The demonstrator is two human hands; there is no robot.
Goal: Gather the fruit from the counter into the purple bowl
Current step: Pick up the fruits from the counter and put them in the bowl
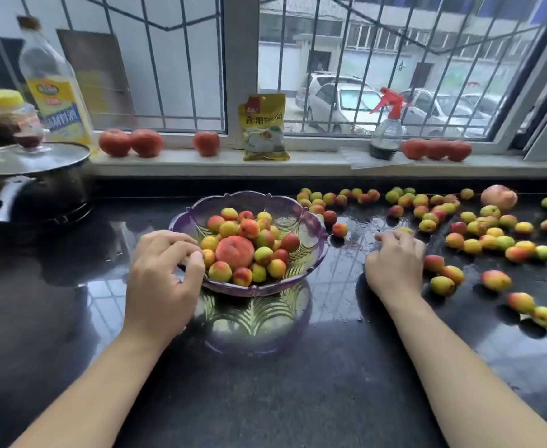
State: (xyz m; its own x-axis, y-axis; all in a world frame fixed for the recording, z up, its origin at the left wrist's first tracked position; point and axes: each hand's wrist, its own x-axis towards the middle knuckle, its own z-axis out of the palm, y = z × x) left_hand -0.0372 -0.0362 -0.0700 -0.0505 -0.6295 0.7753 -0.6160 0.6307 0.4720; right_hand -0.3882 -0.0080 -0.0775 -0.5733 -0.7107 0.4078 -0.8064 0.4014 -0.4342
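Dark, wet surface [330, 367] carries loose fruit [492, 240] spread right of the purple bowl [311, 240]. Right hand [395, 266] lies nearest it, whether grasping anything I cannot tell. Left hand [160, 279] pinches the bowl's near rim.

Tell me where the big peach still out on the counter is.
In the head view, the big peach sits far right at the counter's back edge, behind the scattered small fruit, below the tomatoes on the sill.

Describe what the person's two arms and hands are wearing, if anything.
Nothing shows on either. The left hand and right hand are bare: no gloves, rings or watch visible. Both forearms are bare from the wrists down to the lower frame edge, with no sleeves, bracelets or markings in view.
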